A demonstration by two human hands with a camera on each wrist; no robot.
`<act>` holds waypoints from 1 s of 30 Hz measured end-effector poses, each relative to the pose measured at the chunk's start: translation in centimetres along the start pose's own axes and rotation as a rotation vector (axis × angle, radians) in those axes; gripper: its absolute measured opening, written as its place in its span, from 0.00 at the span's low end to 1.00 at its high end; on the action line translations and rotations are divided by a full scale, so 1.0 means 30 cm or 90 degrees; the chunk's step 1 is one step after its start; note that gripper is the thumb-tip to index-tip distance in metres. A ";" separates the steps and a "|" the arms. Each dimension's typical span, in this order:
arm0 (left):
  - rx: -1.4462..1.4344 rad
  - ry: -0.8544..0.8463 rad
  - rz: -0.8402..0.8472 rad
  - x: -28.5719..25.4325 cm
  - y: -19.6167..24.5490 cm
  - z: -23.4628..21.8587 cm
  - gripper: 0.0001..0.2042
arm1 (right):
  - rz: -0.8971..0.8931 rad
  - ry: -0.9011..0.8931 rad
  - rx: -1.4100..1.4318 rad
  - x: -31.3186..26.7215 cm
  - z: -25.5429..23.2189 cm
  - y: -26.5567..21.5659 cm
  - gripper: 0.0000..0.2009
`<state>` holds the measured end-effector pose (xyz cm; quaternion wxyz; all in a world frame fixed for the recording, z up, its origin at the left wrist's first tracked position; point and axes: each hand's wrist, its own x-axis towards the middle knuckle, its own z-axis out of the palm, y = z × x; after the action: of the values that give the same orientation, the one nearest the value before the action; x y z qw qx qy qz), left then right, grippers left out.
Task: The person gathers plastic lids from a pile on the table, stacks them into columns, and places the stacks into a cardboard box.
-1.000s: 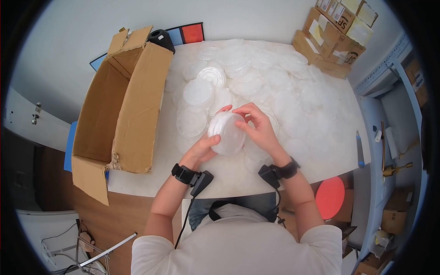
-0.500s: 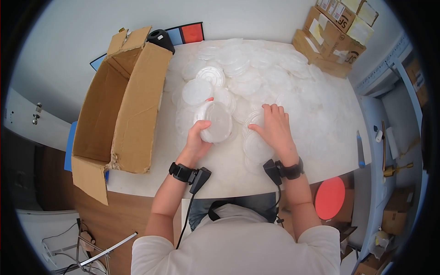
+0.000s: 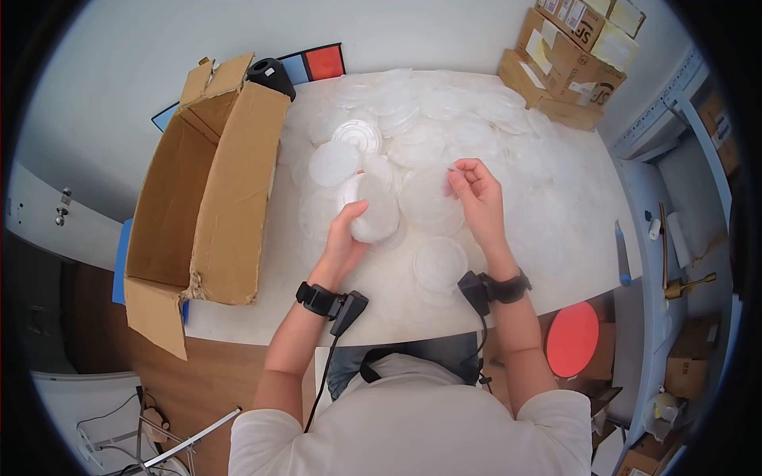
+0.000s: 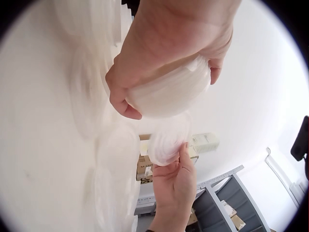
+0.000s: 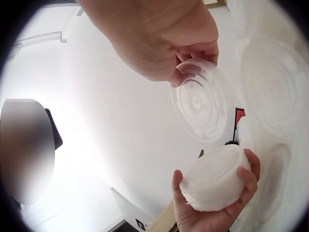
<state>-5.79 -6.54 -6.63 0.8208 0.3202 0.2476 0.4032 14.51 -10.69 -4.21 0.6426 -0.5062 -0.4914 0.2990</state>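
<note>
My left hand (image 3: 341, 239) grips a thick stack of round translucent plastic lids (image 3: 376, 211), thumb on the near face and fingers round the far side. In the right wrist view the lid stack (image 5: 215, 179) shows its many layered rims. To the right, my right hand (image 3: 482, 205) pinches a single clear plastic lid (image 5: 199, 104) by its edge, between thumb and fingers. That lid has ringed ridges and is held up apart from the stack. Below the hands, another round lid (image 3: 440, 263) lies on the white table (image 3: 333, 317).
A large heap of translucent lids (image 3: 540, 190) covers the table's middle and right. At the left stands an open cardboard box (image 3: 230, 190). Taped cartons (image 3: 571, 67) are stacked at the back right, and a blue-handled tool (image 3: 623, 254) lies by the right edge.
Both hands were together at the stack, then the right hand moved right to the lids on the table. It now holds one lid up, while the left still holds the stack.
</note>
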 end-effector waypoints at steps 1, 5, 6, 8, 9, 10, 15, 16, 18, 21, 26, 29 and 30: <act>-0.021 -0.032 -0.016 -0.002 0.000 0.011 0.31 | 0.068 -0.079 0.107 -0.005 0.000 -0.013 0.06; -0.046 -0.202 -0.056 -0.009 -0.019 0.036 0.34 | 0.087 -0.173 0.213 -0.041 0.067 -0.018 0.05; -0.046 -0.202 -0.058 -0.011 -0.025 0.039 0.34 | 0.087 -0.172 0.213 -0.041 0.070 -0.003 0.05; -0.045 -0.232 -0.049 -0.012 -0.034 0.045 0.38 | -0.069 -0.204 0.041 -0.036 0.075 0.029 0.06; -0.045 -0.231 -0.049 -0.014 -0.036 0.047 0.38 | -0.069 -0.205 0.041 -0.039 0.073 0.035 0.06; -0.056 -0.241 -0.056 -0.016 -0.035 0.048 0.39 | -0.072 -0.192 -0.009 -0.041 0.074 0.034 0.06; -0.019 -0.268 -0.051 -0.011 -0.042 0.034 0.42 | -0.045 -0.158 -0.049 -0.047 0.086 0.028 0.09; 0.005 -0.258 -0.061 -0.010 -0.043 0.031 0.43 | -0.039 -0.163 -0.058 -0.047 0.085 0.027 0.09; 0.029 -0.249 -0.072 -0.010 -0.044 0.030 0.43 | -0.033 -0.168 -0.068 -0.050 0.084 0.024 0.09; 0.042 -0.238 -0.072 -0.009 -0.045 0.026 0.43 | -0.008 -0.161 -0.062 -0.052 0.083 0.020 0.10; -0.058 -0.211 -0.080 -0.015 -0.036 0.032 0.43 | -0.065 -0.143 -0.195 -0.061 0.090 0.033 0.15; -0.044 -0.250 -0.068 -0.019 -0.020 0.059 0.43 | -0.070 -0.164 -0.234 -0.059 0.092 0.029 0.16; -0.044 -0.249 -0.068 -0.017 -0.027 0.049 0.43 | -0.070 -0.164 -0.234 -0.059 0.093 0.029 0.16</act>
<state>-4.68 -7.83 -6.16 0.8839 0.3505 0.0858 0.2975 11.40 -10.98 -5.61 0.4868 -0.5447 -0.6425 0.2312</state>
